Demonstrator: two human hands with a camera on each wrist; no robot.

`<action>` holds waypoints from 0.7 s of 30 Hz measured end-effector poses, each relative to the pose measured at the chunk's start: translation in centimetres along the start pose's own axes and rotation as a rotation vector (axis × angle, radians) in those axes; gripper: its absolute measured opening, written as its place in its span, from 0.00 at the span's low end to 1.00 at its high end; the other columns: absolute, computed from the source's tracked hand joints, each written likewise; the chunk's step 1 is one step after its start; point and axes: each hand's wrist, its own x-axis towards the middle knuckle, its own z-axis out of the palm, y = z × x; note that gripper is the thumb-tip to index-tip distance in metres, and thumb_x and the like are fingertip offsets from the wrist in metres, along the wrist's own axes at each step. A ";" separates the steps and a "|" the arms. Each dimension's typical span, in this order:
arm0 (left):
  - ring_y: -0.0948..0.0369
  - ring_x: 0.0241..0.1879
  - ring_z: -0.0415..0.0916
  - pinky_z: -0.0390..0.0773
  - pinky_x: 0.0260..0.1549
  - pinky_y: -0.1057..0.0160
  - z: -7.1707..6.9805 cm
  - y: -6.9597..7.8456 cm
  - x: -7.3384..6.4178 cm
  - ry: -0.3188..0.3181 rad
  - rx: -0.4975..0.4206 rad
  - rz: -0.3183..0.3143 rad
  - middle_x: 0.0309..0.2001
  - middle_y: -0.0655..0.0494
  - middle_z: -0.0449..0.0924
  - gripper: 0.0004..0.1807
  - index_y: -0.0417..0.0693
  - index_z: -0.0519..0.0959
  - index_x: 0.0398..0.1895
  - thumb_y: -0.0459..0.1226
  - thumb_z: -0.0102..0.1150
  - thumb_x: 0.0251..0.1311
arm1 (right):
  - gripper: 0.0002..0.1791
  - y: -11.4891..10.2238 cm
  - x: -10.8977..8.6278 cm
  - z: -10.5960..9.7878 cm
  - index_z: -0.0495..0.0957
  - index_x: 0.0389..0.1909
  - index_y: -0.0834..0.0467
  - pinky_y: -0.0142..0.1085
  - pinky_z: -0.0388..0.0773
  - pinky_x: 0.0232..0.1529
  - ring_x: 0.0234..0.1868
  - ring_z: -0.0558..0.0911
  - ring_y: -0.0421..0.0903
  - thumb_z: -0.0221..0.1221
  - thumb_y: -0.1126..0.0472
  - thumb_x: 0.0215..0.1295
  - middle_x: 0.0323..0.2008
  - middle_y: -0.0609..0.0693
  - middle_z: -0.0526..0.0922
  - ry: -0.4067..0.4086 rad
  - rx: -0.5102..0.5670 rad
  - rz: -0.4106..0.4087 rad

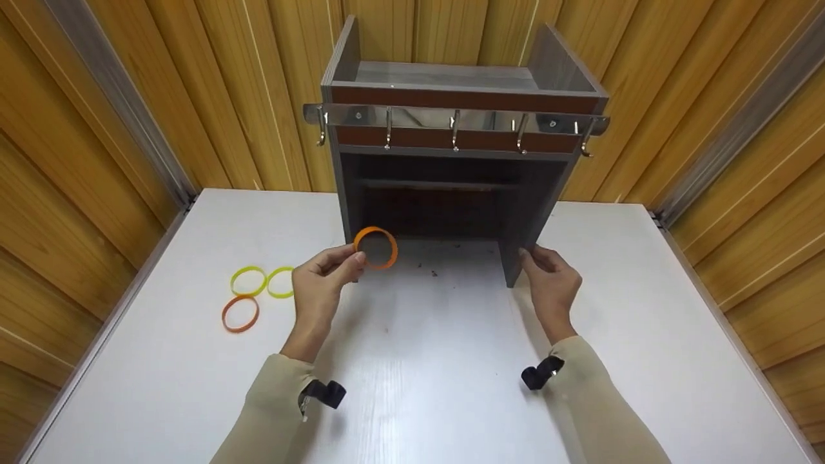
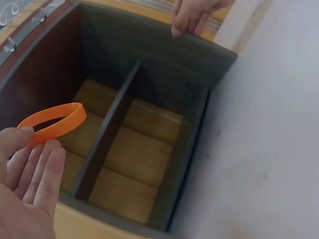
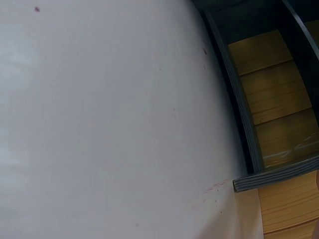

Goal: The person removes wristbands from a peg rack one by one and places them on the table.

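Observation:
My left hand (image 1: 320, 277) pinches an orange silicone wristband (image 1: 394, 248) between thumb and fingers, in front of the left side panel of a grey wooden shelf rack (image 1: 548, 193). In the left wrist view the wristband (image 2: 62, 128) stands out beyond my fingertips, in front of the rack's inside. My right hand (image 1: 554, 287) grips the lower front edge of the rack's right side panel, thumb toward the front. The right wrist view shows the rack's lower edge (image 3: 244, 119); my right hand is almost wholly outside that view.
A metal rail (image 1: 412, 118) with several hooks runs across the rack's front. On the white table (image 1: 412, 386), two yellow wristbands (image 1: 233, 281) and a red-orange wristband (image 1: 224, 320) lie left of my left hand. Wood-look panels (image 1: 225, 96) stand behind and at both sides.

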 end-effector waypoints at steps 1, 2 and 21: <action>0.46 0.37 0.90 0.90 0.42 0.54 -0.5 -0.2 0.0 0.009 -0.009 -0.012 0.37 0.44 0.90 0.11 0.37 0.89 0.46 0.32 0.76 0.63 | 0.10 0.0 0.0 0.0 0.90 0.46 0.63 0.26 0.85 0.43 0.41 0.89 0.38 0.73 0.62 0.68 0.43 0.56 0.91 0.001 0.005 -0.004; 0.46 0.37 0.90 0.90 0.43 0.53 -1.0 -0.5 -0.1 0.018 -0.016 -0.023 0.38 0.44 0.90 0.11 0.36 0.89 0.46 0.32 0.76 0.63 | 0.10 0.0 0.0 -0.1 0.89 0.46 0.64 0.26 0.85 0.44 0.41 0.89 0.38 0.73 0.62 0.68 0.43 0.56 0.91 -0.001 0.010 -0.006; 0.60 0.37 0.90 0.89 0.44 0.60 -10.1 -4.1 -1.6 0.212 0.056 -0.169 0.42 0.49 0.90 0.19 0.24 0.83 0.55 0.28 0.73 0.64 | 0.11 -3.9 -1.0 -0.6 0.87 0.47 0.72 0.23 0.84 0.44 0.39 0.87 0.33 0.70 0.69 0.68 0.43 0.61 0.90 -0.005 0.035 0.018</action>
